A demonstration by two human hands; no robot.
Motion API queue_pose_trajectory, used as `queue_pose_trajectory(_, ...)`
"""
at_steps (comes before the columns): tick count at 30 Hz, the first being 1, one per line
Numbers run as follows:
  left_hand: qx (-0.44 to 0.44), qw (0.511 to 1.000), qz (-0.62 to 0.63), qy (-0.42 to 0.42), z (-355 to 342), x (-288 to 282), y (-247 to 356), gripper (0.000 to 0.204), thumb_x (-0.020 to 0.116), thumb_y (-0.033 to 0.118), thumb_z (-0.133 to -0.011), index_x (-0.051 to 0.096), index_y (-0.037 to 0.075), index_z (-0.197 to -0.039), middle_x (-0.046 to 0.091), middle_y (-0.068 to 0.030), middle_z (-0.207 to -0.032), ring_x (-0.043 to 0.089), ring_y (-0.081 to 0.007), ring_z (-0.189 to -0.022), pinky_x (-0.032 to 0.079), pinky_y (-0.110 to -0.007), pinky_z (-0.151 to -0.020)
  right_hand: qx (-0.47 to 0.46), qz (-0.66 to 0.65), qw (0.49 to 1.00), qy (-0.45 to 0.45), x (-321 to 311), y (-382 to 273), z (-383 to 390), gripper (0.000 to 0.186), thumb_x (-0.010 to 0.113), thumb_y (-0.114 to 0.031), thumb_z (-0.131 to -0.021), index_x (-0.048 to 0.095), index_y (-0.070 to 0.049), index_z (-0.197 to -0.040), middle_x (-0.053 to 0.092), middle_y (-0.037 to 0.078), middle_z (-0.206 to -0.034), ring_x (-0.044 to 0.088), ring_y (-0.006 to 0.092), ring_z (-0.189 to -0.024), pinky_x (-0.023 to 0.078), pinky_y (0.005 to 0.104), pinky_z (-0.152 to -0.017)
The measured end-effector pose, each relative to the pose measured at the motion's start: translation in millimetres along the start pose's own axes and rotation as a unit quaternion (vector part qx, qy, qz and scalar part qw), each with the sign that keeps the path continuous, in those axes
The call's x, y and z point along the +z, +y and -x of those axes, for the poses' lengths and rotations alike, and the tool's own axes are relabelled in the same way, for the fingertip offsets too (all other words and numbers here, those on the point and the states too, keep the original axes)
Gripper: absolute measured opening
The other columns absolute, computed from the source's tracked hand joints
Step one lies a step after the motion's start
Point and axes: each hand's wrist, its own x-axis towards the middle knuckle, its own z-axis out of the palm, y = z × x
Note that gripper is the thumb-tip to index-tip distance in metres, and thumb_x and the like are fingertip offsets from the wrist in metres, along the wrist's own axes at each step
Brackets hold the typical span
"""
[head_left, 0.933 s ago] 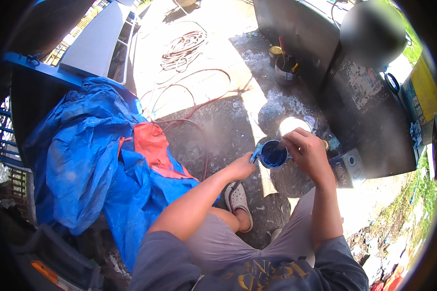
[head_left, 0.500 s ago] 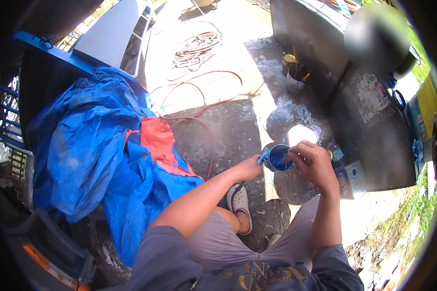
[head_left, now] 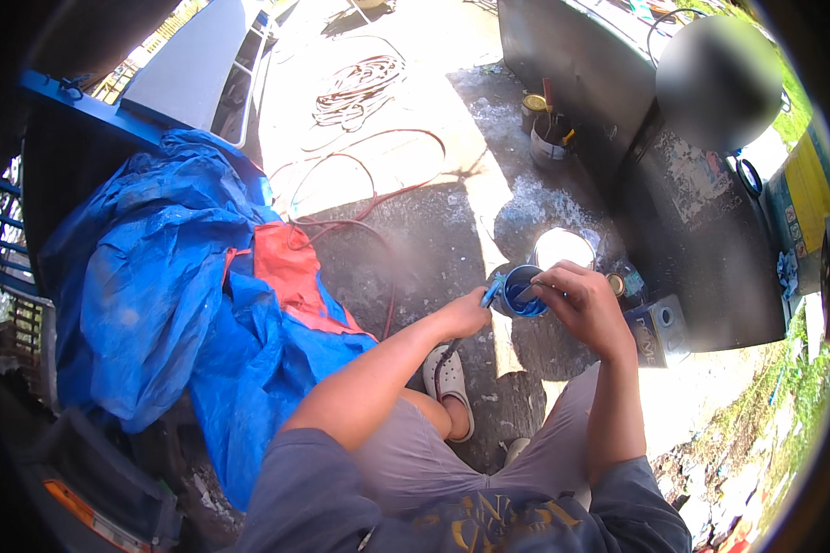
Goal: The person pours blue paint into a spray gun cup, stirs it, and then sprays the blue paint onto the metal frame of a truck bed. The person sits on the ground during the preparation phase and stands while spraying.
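Over the dark, paint-flecked ground (head_left: pixel 424 249), we have our left grip (head_left: pixel 466 314) closed on the blue fitting (head_left: pixel 492 290) at the side of a blue-lined cup (head_left: pixel 517 276). Our right grip (head_left: pixel 585 306) pinches a thin stick (head_left: pixel 526 294) that reaches into that cup. Just beyond it we see a white-topped container (head_left: pixel 564 249); a rectangular can (head_left: pixel 656 333) stands near our right forearm (head_left: pixel 615 401). Left of us lies a crumpled blue tarp (head_left: pixel 148 304).
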Motion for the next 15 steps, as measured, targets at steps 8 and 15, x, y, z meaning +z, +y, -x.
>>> queue_pose_trajectory(8, 0.024, 0.999, 0.019, -0.017, -8.0, 2.9, -10.1, 0.055, 0.054, 0.014, -0.089, 0.049, 0.003, -0.142, 0.066, -0.0156, -0.092, 0.062, -0.0256, -0.083, 0.049, -0.039, -0.073, -0.025, -0.011, 0.999, 0.018, 4.1, 4.5, 0.0, 0.009, 0.073, -0.012, -0.089, 0.071, -0.006, -0.096, 0.067, 0.011, -0.087, 0.067, 0.0321, -0.078, 0.053, 0.0404, -0.068)
queue_pose_trajectory(15, 0.014, 1.000, -0.023, -0.015, -1.2, -1.1, -1.3, 0.058, 0.056, 0.017, -0.090, 0.047, 0.003, -0.145, 0.070, -0.0228, -0.107, 0.067, -0.0318, -0.099, 0.050, -0.041, -0.086, -0.066, 0.013, 0.996, 0.062, 9.0, 4.6, -4.4, 0.009, 0.074, -0.005, -0.089, 0.070, -0.003, -0.096, 0.068, 0.011, -0.088, 0.066, 0.0280, -0.071, 0.051, 0.0375, -0.064)
